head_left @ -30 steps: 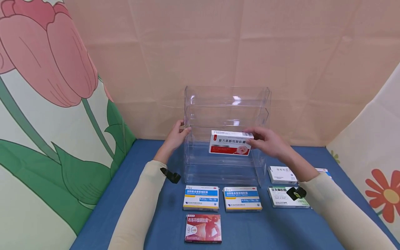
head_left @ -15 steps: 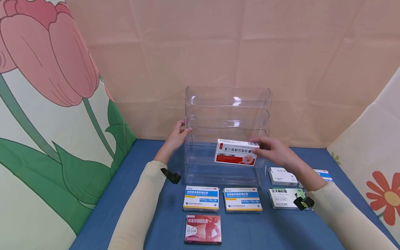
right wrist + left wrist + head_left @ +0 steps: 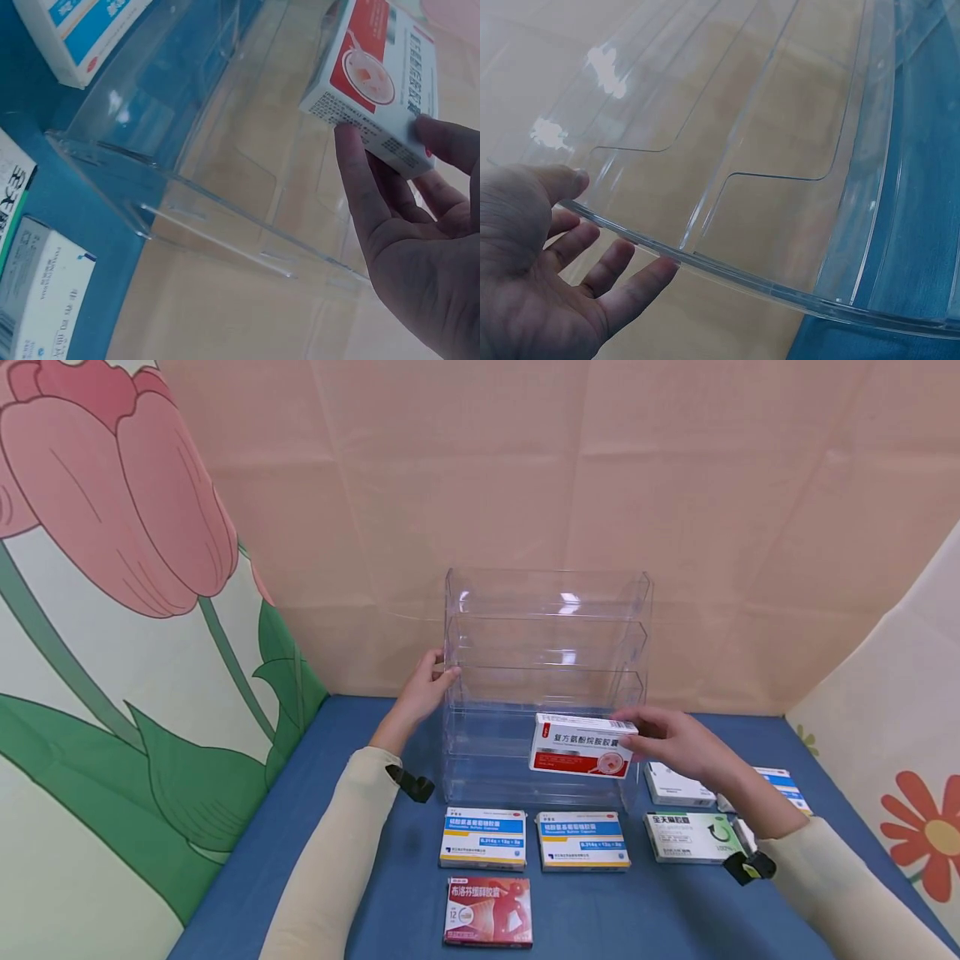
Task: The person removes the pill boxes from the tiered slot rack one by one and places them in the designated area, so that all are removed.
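A clear plastic tiered rack (image 3: 547,647) stands at the middle back of the blue table. My left hand (image 3: 423,695) grips its left side edge; in the left wrist view the thumb (image 3: 566,182) lies on one side of the edge and fingers touch it from the other. My right hand (image 3: 675,739) holds a white and red medicine box (image 3: 581,746) by its right end, thumb on the printed face. The box hangs slightly tilted in front of the rack's lower tiers. In the right wrist view, fingers press the end of the medicine box (image 3: 386,82).
Two blue and white medicine boxes (image 3: 482,838) (image 3: 583,842) lie before the rack, with a red medicine box (image 3: 487,912) nearer. At right lie a green and white box (image 3: 690,837), a white box (image 3: 678,783) and a blue-striped box (image 3: 783,785), partly behind the right arm.
My right hand has carried the white and red medicine box down and to the right, from the middle tiers to in front of the lower ones. The left hand stays on the rack's edge.
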Motion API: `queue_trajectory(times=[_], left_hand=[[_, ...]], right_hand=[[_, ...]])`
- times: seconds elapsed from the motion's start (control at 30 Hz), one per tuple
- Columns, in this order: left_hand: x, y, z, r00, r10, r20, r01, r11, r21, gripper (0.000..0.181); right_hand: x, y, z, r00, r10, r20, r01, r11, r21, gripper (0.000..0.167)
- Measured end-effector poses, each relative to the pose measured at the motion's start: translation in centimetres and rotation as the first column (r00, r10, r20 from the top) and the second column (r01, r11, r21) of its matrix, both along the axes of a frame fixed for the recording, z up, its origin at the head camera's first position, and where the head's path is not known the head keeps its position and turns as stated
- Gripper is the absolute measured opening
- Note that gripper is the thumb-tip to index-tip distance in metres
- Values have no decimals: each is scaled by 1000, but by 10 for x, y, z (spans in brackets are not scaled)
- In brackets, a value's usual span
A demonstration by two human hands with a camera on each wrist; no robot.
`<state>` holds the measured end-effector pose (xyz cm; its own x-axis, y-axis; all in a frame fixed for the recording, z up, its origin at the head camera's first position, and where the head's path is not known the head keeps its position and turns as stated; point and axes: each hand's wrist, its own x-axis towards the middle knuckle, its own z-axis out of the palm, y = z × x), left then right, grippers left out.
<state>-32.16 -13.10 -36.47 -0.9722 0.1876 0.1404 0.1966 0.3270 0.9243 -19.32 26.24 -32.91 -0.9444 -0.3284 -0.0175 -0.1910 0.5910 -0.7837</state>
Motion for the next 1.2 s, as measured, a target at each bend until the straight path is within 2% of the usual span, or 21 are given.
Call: queue_trajectory(times=[0.13, 0.57, 0.87, 1.2], left_hand=[[-1, 0, -1, 1000, 1, 7, -1, 1000, 0, 51], [-1, -1, 0, 1000, 0, 5, 0, 1000, 7, 51], [1, -1, 1, 1000, -7, 9, 6, 1000, 11, 51], [1, -2, 1, 1000, -3, -3, 3, 1000, -7, 50]], right_hand=[[6, 4, -3, 999, -19, 39, 18, 999, 32, 49], [18, 10, -16, 996, 23, 86, -26, 999, 31, 48], [28, 11, -28, 990, 10, 137, -10, 1000, 0, 48], [36, 16, -42, 974, 76, 215, -64, 996, -61, 44]])
